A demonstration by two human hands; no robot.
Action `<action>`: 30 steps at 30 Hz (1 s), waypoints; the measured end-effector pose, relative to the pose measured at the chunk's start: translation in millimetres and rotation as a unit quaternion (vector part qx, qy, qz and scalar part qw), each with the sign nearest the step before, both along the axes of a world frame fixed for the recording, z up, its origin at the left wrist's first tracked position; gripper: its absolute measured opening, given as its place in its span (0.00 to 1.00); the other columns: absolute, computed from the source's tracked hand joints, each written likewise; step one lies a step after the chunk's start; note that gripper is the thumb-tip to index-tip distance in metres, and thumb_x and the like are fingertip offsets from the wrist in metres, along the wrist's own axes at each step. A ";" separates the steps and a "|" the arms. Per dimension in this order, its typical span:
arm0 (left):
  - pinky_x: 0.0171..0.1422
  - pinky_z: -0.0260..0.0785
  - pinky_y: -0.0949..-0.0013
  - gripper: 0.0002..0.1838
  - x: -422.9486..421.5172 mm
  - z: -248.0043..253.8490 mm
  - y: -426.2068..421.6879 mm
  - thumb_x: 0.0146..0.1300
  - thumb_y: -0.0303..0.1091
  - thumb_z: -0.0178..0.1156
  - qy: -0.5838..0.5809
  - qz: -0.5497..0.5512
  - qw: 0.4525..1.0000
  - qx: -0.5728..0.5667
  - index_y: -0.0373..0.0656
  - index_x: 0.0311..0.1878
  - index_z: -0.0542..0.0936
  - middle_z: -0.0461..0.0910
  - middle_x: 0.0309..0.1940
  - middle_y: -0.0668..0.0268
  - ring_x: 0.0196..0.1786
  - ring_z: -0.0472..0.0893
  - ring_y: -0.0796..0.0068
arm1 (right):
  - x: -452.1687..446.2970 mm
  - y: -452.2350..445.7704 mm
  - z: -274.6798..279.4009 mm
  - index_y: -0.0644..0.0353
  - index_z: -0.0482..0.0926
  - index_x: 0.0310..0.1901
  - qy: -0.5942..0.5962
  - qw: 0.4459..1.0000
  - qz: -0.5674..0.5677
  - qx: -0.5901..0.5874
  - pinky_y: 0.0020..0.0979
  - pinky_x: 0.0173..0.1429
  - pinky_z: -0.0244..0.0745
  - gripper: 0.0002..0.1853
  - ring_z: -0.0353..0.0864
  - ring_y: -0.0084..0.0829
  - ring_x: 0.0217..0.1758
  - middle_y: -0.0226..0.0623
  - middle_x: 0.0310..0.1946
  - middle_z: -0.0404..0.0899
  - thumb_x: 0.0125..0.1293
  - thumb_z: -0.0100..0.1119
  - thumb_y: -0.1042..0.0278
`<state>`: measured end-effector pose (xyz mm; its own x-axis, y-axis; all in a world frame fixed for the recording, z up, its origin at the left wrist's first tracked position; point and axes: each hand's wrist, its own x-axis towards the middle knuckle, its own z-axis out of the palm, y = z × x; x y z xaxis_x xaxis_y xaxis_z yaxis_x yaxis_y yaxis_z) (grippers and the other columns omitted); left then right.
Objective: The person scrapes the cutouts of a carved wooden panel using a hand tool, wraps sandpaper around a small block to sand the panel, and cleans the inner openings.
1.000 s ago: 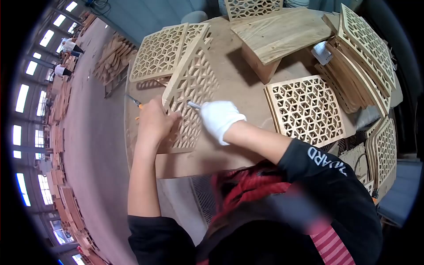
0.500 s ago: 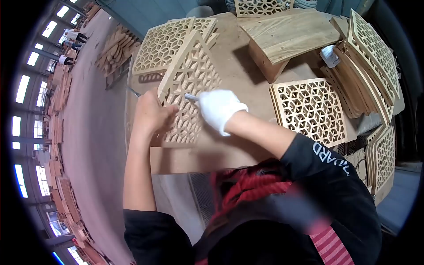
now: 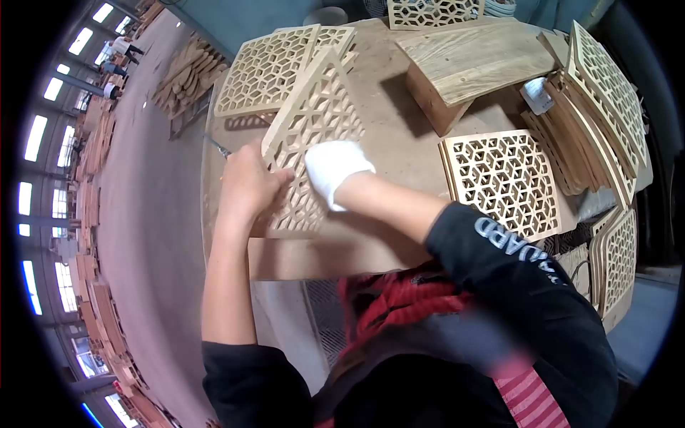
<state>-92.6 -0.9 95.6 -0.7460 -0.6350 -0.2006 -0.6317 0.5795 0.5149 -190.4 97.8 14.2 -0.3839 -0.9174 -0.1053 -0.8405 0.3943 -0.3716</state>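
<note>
Right hand [image 3: 338,171] shifted left, partly hiding lattice panel [image 3: 294,133], wooden stand [image 3: 478,60] beyond

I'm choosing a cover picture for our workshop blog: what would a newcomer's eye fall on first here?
Probably the bright white glove on the right hand, near the middle of the view, at the tilted lattice panel whose left edge the bare left hand grips. Next might come the flat lattice stack to the right, its dark cut-outs sharp against pale wood, and the wooden stand beyond it.
</note>
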 end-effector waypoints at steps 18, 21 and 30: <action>0.46 0.77 0.59 0.21 6.1 -21.3 -20.0 0.49 0.30 0.71 0.025 -0.047 0.997 -0.052 0.36 0.47 0.80 0.85 0.32 0.49 0.37 0.86 0.53 | 5.1 77.6 -7.8 0.62 0.80 0.50 -0.066 0.996 -0.039 0.037 0.43 0.45 0.81 0.16 0.86 0.46 0.40 0.49 0.37 0.85 0.59 0.56 0.72; 0.26 0.74 0.71 0.18 -0.5 -9.3 -11.5 0.54 0.19 0.68 -0.019 -0.005 1.000 0.003 0.33 0.49 0.77 0.84 0.27 0.61 0.26 0.82 0.77 | 10.9 118.1 -38.2 0.58 0.81 0.50 -0.086 0.991 -0.017 0.100 0.45 0.47 0.80 0.15 0.85 0.49 0.40 0.49 0.38 0.84 0.63 0.51 0.70; 0.33 0.73 0.75 0.14 22.5 -2.8 -20.3 0.59 0.32 0.67 0.052 -0.027 0.997 0.057 0.32 0.43 0.78 0.83 0.30 0.63 0.28 0.80 0.79 | 20.3 123.9 -26.7 0.63 0.82 0.41 -0.263 0.958 -0.101 0.045 0.48 0.53 0.73 0.19 0.81 0.55 0.45 0.56 0.40 0.82 0.72 0.43 0.58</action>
<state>-70.1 -21.2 92.8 -0.7985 -0.5714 -0.1894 -0.5417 0.5447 0.6402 -170.0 221.7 -12.4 -0.4242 -0.8081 -0.4088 -0.4495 0.5798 -0.6796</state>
